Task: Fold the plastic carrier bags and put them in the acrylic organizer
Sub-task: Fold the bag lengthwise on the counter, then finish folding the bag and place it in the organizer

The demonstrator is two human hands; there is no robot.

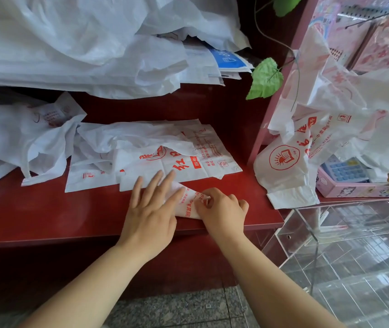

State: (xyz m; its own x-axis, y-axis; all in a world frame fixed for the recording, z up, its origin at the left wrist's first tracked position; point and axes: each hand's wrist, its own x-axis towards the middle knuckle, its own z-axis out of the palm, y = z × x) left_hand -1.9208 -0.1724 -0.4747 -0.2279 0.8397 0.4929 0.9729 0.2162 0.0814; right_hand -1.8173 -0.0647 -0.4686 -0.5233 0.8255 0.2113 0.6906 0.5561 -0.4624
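A small folded white carrier bag with red print [188,201] lies near the front edge of the red counter [46,209]. My left hand [152,209] presses flat on its left part, fingers straight. My right hand [223,210] pinches the bag's right edge with curled fingers. Behind them lie several flattened and crumpled white bags with red print [155,152]. The clear acrylic organizer [345,245] stands at the lower right, below the counter's end.
A big heap of white plastic [82,43] fills the back. More printed bags [307,143] hang at the right over a pink rack [276,98]. A pink box with a calculator [345,176] sits behind the organizer. Green leaves [265,79] hang nearby.
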